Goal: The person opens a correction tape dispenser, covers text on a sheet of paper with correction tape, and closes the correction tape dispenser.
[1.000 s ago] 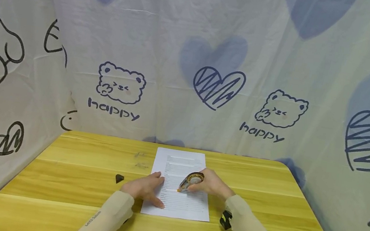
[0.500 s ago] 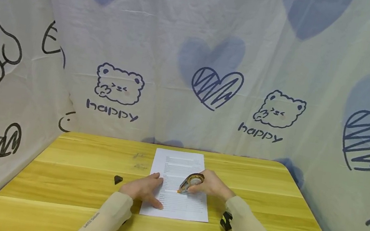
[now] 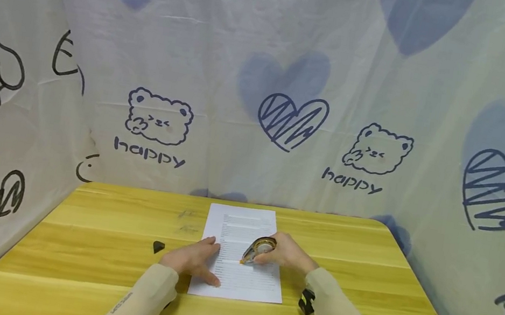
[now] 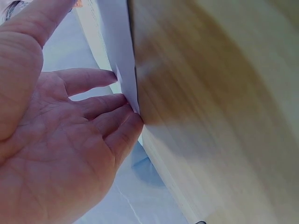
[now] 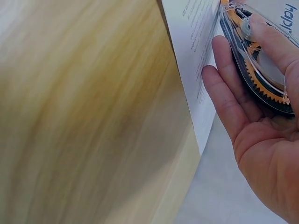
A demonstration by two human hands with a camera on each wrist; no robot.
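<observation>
A printed sheet of paper point(image 3: 233, 285) lies on the wooden table, its text in rows. My left hand point(image 3: 192, 258) rests on the sheet's left edge with fingers spread; in the left wrist view the fingertips point(image 4: 122, 100) touch the paper's margin. My right hand point(image 3: 289, 253) grips a correction tape dispenser point(image 3: 261, 246), its orange tip down at the printed lines near the sheet's middle. The right wrist view shows the dispenser's clear case point(image 5: 261, 70) with orange gears, held between thumb and fingers. Whether the tip presses on the paper is hard to tell.
A small black cap-like piece point(image 3: 158, 247) lies on the table point(image 3: 88, 242) left of the left hand. Faint dark marks point(image 3: 186, 221) show on the wood beyond it. A white patterned cloth point(image 3: 231, 165) hangs behind and at both sides.
The whole head view has shifted slightly left and down. Both hands, the paper and the correction tape dispenser keep nearly the same places relative to each other.
</observation>
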